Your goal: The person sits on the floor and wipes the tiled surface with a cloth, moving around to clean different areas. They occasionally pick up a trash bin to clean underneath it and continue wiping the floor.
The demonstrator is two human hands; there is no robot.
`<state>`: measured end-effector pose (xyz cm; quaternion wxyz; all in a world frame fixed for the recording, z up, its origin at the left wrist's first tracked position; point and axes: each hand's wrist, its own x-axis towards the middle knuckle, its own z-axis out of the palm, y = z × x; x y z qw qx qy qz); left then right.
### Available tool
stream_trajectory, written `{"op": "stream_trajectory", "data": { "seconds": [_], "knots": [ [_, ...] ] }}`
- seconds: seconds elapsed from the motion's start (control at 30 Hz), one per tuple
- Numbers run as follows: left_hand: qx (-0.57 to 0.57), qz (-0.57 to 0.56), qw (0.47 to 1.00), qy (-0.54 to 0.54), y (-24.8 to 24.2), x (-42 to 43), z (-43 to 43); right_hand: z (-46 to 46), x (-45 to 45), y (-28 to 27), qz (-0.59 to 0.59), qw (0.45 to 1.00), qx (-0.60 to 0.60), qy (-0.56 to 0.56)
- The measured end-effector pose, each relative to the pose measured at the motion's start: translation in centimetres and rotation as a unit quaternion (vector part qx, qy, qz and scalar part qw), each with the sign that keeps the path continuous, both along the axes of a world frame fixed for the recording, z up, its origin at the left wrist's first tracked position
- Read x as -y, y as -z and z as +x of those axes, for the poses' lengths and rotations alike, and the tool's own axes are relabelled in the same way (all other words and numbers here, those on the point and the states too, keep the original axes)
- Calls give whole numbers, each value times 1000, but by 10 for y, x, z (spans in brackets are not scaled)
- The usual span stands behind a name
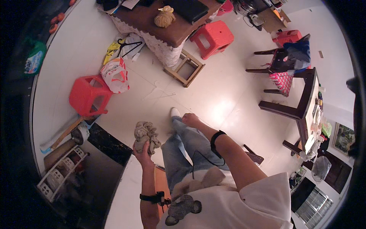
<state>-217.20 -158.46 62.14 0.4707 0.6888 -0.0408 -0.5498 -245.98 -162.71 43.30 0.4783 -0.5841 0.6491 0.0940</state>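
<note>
A crumpled grey-beige cloth (146, 134) is bunched up in my left hand (143, 154), with the thumb pressed against its near side. My left arm is stretched forward beside a white surface and a dark doorway. My right hand (190, 118) hangs in front of my jeans (186, 140), its fingers curled in and nothing seen in them. On the floor ahead lies a pale wire clothes hanger (158, 92), apart from both hands.
Red plastic stools (91, 96) (214, 38) stand left and ahead. A white plastic bag (115, 75) leans by the left one. Ahead, a wooden frame (186, 68) lies under a brown-covered table (137, 21). At right stands a dark wooden table (303, 107). A shelf rack (61, 173) fills the left doorway.
</note>
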Motion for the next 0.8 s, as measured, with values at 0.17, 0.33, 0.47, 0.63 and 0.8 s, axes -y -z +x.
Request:
{"op": "stream_trajectory", "data": {
  "seconds": [0.17, 0.33, 0.47, 0.63, 0.8],
  "knots": [
    [8, 60, 998, 23, 52, 45, -4, -22, 26, 76, -14, 997, 37, 59],
    [-13, 77, 995, 64, 151, 77, -3, -24, 60, 185, -47, 997, 22, 51],
    [-14, 88, 994, 62, 252, 87, 10, -17, 83, 306, -71, 995, -2, 71],
    [51, 180, 982, 18, 359, 87, 48, 10, 100, 442, -25, 991, -83, 101],
    [46, 158, 986, -37, 428, 63, 80, 37, 112, 520, -67, 967, -218, 114]
  ]
}}
